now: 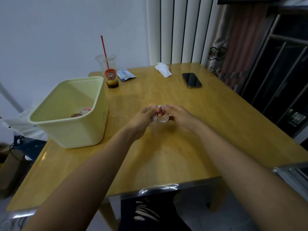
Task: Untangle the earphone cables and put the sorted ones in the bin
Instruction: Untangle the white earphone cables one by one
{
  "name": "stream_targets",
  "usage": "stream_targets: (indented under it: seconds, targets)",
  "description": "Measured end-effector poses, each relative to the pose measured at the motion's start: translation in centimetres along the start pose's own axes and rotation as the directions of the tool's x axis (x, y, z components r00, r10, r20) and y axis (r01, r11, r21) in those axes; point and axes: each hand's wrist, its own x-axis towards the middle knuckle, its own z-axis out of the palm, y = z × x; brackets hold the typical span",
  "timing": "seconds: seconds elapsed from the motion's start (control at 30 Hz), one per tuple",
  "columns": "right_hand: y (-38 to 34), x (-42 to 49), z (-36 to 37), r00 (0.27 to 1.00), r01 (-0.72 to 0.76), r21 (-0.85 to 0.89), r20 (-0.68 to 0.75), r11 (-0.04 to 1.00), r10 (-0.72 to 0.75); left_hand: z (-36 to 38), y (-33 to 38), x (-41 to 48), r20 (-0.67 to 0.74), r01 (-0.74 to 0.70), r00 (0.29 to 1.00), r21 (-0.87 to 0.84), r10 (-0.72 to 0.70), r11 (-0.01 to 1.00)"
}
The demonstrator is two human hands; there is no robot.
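- Currently pinching the coiled white earphone cable [162,118] between left hand [144,117] and right hand [180,116], both curled round it.
- Seemingly finishing the winding step; next, swinging it left of the left hand, into the bin [66,130].

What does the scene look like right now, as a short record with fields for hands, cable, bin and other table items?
left hand: grips the white earphone cable
right hand: holds the same coil from the other side
cable state: looped, held above the wooden table
bin: pale yellow, at the table's left, coiled cables inside
other items: plastic cup with red straw, blue-and-white packet, crumpled tissue, black phone
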Motion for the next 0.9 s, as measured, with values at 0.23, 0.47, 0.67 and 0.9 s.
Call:
stream_targets:
  seconds: [0.23,0.47,0.67,0.9]
  targets:
    - [0.2,1.1,1.2,0.993,-0.054,-0.113,0.097,0.992,0.065,-3.1,0.0,-0.5,0.039,0.137,0.989,0.062,-0.139,0.989]
    - [-1.4,1.6,1.5,0.987,0.056,-0.375,0.163,0.925,0.006,-4.1,0.3,0.0,0.211,0.109,0.967,0.17,-0.144,0.979]
    - [0.3,3.8,1.1,0.996,-0.066,-0.347,0.036,0.936,0.084,-3.6,-0.6,0.2,0.038,0.147,0.988,0.123,-0.153,0.981]
    - [3.1,9.5,2.4,0.982,-0.083,-0.654,-0.181,0.752,-0.049,-4.2,-1.4,1.6,-0.257,0.182,0.952,0.048,-0.164,0.982]
